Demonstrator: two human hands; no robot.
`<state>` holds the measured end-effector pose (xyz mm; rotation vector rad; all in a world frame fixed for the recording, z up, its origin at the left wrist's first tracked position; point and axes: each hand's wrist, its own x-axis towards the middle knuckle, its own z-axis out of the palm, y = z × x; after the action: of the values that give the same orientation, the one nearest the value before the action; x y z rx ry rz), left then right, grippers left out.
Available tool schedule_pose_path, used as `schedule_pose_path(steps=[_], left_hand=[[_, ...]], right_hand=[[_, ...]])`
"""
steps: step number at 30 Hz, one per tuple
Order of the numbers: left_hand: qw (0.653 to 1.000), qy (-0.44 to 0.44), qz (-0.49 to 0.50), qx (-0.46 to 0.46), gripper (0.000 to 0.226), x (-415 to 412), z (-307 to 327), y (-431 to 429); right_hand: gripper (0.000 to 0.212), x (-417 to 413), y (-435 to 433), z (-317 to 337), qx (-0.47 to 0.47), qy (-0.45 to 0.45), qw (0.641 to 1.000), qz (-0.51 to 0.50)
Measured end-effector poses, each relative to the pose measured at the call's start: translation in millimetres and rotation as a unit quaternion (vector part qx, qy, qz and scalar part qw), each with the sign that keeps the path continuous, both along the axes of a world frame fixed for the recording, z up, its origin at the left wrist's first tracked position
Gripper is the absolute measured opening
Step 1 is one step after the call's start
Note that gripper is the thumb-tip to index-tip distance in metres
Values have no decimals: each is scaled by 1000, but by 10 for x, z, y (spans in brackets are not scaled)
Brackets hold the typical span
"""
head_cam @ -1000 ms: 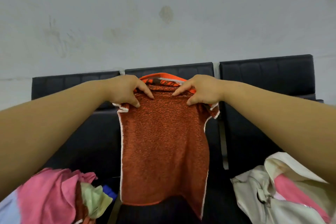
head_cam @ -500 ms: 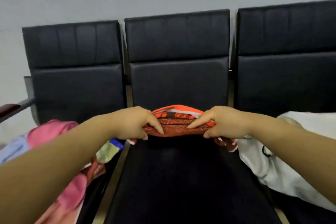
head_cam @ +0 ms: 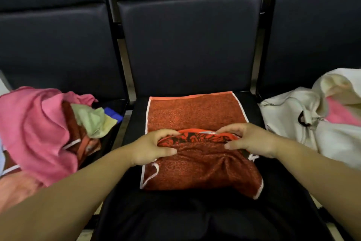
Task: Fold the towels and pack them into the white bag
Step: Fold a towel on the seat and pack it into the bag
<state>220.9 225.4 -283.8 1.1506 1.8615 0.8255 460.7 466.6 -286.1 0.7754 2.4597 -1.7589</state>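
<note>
- A heap of loose towels is seen on the left seat (head_cam: 58,49), with a large pink towel (head_cam: 33,123) draped over most of it.
- A pale green cloth (head_cam: 93,119) and a small blue piece of fabric (head_cam: 114,114) are tucked at the heap's right edge, beside a rust-coloured towel (head_cam: 78,139) with white trim.
- The near fold of the orange-red towel (head_cam: 195,111) is gripped at its left end by the left hand (head_cam: 150,149), fingers curled over the top and thumb pressed against the front.
- The orange-red towel is spread on the middle seat (head_cam: 187,45): its far half lies flat against the cushion, and its near half is doubled over and bunched between the two hands, so that a patterned orange and black face is shown at the fold.
- The right end of the same fold is pinched by the right hand (head_cam: 252,141), fingers curled on top and thumb below.
- The white bag (head_cam: 289,109) is slumped on the right seat (head_cam: 312,35), just beside the towel, and something pink (head_cam: 340,115) is visible in its open mouth.
</note>
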Motion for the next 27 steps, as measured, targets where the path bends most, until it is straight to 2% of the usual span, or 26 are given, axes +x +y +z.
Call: schedule_pose_path(steps=[2,4,6,9,11,13,16,19,21,27], left_hand=[[999,40,16,-17,36,6,-101,31],[997,55,3,-58,35,-7,-69,5],[989,35,-57,-130,38,-5,16,-113],[973,-58,-115,-193,44,24,99,-383],[972,-110,-99,-183,43,64,96,-505],[981,-121,-44,-145,34,84,69,-533],[992,-85,46,-80,21,78,32,-516],[986,-61,147,-46,20,40,12,-453],[979,-28,201,-35,17,7,-12,-408],[970,32,239,-24,14,-75,-110,-313]], right_hand=[[40,-55,-18,-96,59,-28,998,3],[44,-21,-67,-152,60,-45,997,-8],[49,92,-191,-130,11,-84,996,28],[52,296,-426,-36,-110,-139,979,100],[49,369,-488,-33,-149,-117,979,79],[44,377,-472,-61,-133,-81,987,30],[32,357,-433,-114,-61,-48,997,-28],[26,318,-361,-121,-10,-25,997,-66],[30,283,-297,-138,7,-14,996,-92],[44,239,-146,-135,39,2,992,-120]])
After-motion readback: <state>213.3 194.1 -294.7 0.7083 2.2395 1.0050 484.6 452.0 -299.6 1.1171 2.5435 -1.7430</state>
